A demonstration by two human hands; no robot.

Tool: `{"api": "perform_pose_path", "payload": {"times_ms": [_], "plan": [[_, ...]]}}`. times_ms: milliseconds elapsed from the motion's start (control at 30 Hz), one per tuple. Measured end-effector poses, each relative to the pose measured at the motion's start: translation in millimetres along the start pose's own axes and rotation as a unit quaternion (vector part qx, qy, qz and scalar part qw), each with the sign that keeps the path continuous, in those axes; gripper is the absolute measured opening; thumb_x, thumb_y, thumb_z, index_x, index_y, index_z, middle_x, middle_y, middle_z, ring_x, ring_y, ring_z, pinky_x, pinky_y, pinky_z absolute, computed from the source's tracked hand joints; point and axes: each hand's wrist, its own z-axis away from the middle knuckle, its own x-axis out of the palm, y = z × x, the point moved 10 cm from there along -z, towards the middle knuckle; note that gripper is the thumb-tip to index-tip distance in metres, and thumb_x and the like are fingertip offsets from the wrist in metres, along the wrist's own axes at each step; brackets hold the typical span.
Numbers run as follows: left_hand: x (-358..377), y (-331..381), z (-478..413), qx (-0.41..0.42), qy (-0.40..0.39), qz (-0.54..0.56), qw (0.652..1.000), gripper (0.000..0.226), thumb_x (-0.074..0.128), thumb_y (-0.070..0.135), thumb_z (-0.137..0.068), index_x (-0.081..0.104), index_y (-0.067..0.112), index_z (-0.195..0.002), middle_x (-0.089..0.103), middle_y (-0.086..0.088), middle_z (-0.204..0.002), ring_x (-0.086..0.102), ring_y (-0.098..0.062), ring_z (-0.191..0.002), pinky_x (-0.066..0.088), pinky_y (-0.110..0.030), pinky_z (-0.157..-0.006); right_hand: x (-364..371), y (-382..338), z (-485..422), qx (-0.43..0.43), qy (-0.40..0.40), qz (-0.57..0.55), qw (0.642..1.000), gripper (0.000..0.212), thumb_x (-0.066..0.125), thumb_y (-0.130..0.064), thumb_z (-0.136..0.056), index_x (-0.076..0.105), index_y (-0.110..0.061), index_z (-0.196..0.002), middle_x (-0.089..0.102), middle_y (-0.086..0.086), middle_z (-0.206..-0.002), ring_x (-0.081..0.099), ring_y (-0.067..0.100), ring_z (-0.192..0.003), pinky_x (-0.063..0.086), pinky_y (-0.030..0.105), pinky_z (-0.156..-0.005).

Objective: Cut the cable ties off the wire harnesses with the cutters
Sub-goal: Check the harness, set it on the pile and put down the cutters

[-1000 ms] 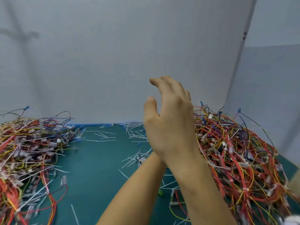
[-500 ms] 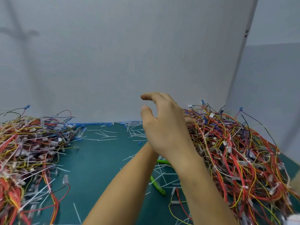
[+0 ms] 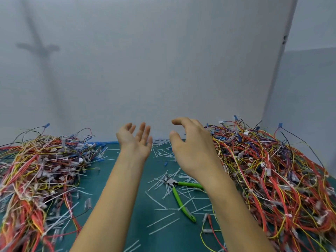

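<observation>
While left hand (image 3: 135, 142) and right hand (image 3: 192, 151) hover empty, fingers spread, the cutters (image 3: 177, 196) lie on the tabletop (image 3: 98, 188) under the right wrist, handles toward the person.

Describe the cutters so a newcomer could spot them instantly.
On the teal mat, look between the left wire pile and the right wire pile, nearer the right one. The cutters lie flat there among white tie offcuts. Their bright green handles are the only green thing on the mat.
</observation>
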Motion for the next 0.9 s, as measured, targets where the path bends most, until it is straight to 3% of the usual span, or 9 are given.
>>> {"api": "perform_pose_path", "payload": {"times_ms": [133,267,333,433,467,533,600,700,900], "plan": [[-29.2,63.1,1.6,0.133,-0.007,-0.157,0.978,0.016,0.045,0.025,-0.097,0.06,0.021,-0.098,0.07,0.005,-0.1,0.067,-0.01,-0.092,0.046,-0.028,-0.075,15.3,3.2,1.8,0.011,-0.031,0.027,0.999,0.04,0.046,-0.027,-0.101,0.047,-0.02,-0.14,0.043,-0.002,-0.146,0.038,0.017,-0.134,0.032,0.034,-0.108],[-51.2,100.1,4.4,0.235,0.054,-0.38,0.893,0.013,0.052,0.022,-0.095,0.062,0.018,-0.102,0.069,0.0,-0.106,0.063,-0.018,-0.102,0.045,-0.034,-0.081,26.1,4.6,3.4,0.012,-0.052,0.042,0.998,0.041,0.044,-0.027,-0.101,0.045,-0.021,-0.142,0.041,-0.001,-0.147,0.036,0.018,-0.135,0.031,0.037,-0.111],[-63.5,115.6,4.2,0.276,0.116,-0.508,0.808,0.019,0.054,0.025,-0.092,0.062,0.015,-0.107,0.065,-0.008,-0.115,0.057,-0.027,-0.108,0.044,-0.041,-0.091,30.1,4.9,4.0,0.011,-0.061,0.047,0.997,0.042,0.044,-0.029,-0.101,0.045,-0.021,-0.143,0.041,-0.002,-0.147,0.036,0.018,-0.135,0.03,0.035,-0.111],[-82.9,127.9,1.5,0.259,0.223,-0.712,0.613,0.038,0.052,0.032,-0.09,0.059,0.013,-0.122,0.053,-0.021,-0.135,0.038,-0.04,-0.131,0.029,-0.052,-0.111,32.0,5.2,4.4,0.01,-0.068,0.048,0.997,0.042,0.045,-0.03,-0.101,0.045,-0.022,-0.142,0.04,-0.001,-0.146,0.037,0.018,-0.134,0.031,0.035,-0.109],[-90.0,131.4,-0.5,0.248,0.248,-0.744,0.568,0.044,0.052,0.034,-0.091,0.056,0.009,-0.127,0.041,-0.026,-0.144,0.025,-0.044,-0.139,0.017,-0.055,-0.117,32.3,5.5,4.4,0.011,-0.069,0.047,0.996,0.041,0.045,-0.03,-0.101,0.045,-0.022,-0.142,0.04,-0.002,-0.146,0.038,0.018,-0.134,0.032,0.035,-0.108],[-104.5,137.5,-1.8,0.223,0.287,-0.773,0.52,0.055,0.051,0.037,-0.092,0.046,0.003,-0.135,0.017,-0.03,-0.156,0.0,-0.053,-0.144,-0.004,-0.06,-0.116,32.8,5.9,4.2,0.01,-0.07,0.047,0.996,0.041,0.045,-0.031,-0.101,0.045,-0.023,-0.142,0.04,-0.002,-0.146,0.038,0.018,-0.133,0.033,0.035,-0.107],[-121.0,140.7,-4.2,0.183,0.311,-0.789,0.497,0.064,0.048,0.041,-0.094,0.036,0.002,-0.144,0.005,-0.027,-0.16,-0.008,-0.059,-0.141,-0.011,-0.064,-0.113,34.4,5.4,4.3,0.006,-0.073,0.049,0.996,0.041,0.044,-0.031,-0.102,0.045,-0.023,-0.142,0.04,-0.003,-0.147,0.038,0.017,-0.134,0.033,0.034,-0.107],[-135.6,138.3,-9.0,0.146,0.32,-0.806,0.476,0.069,0.049,0.043,-0.094,0.03,0.004,-0.148,0.004,-0.023,-0.161,-0.006,-0.061,-0.14,-0.009,-0.063,-0.114,37.1,3.8,5.0,0.001,-0.079,0.051,0.996,0.04,0.044,-0.031,-0.102,0.045,-0.024,-0.141,0.04,-0.003,-0.147,0.038,0.016,-0.133,0.033,0.033,-0.106],[-131.4,132.0,-12.5,0.158,0.322,-0.795,0.488,0.062,0.053,0.039,-0.093,0.036,0.008,-0.144,0.01,-0.025,-0.158,0.009,-0.059,-0.139,0.008,-0.054,-0.116,36.2,-0.2,4.9,-0.014,-0.077,0.053,0.996,0.038,0.044,-0.03,-0.102,0.048,-0.023,-0.139,0.043,-0.004,-0.144,0.04,0.014,-0.131,0.034,0.031,-0.105]]}}
